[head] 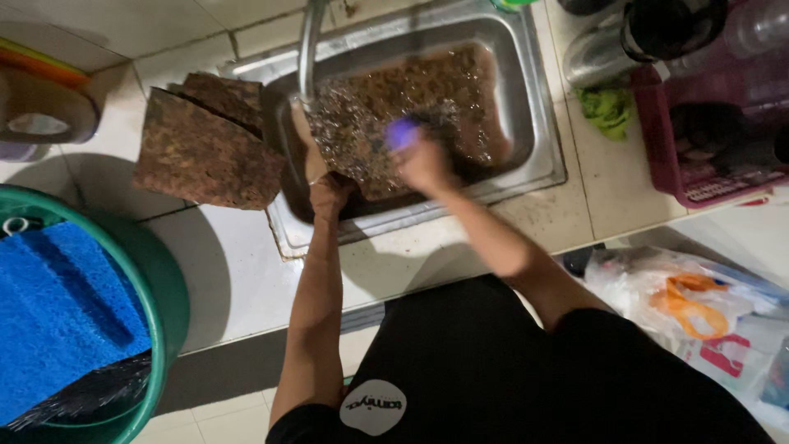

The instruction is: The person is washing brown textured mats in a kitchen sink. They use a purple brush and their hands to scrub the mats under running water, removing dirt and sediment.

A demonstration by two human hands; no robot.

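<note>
A steel sink (538, 140) holds a dirty brown mat (427, 90), wet under water from the tap (310, 41). My left hand (327, 191) grips the mat's near left edge at the sink's front rim. My right hand (423, 160), blurred by motion, holds a purple scrubber (401, 133) against the mat's surface. More brown mat pieces (205, 144) lie stacked on the white counter left of the sink.
A green tub (168, 288) at lower left holds a blue mat (57, 316) and a black one. A pink dish rack (707, 123) with bottles stands at right, next to a green cloth (606, 108). Plastic bags (699, 304) lie lower right.
</note>
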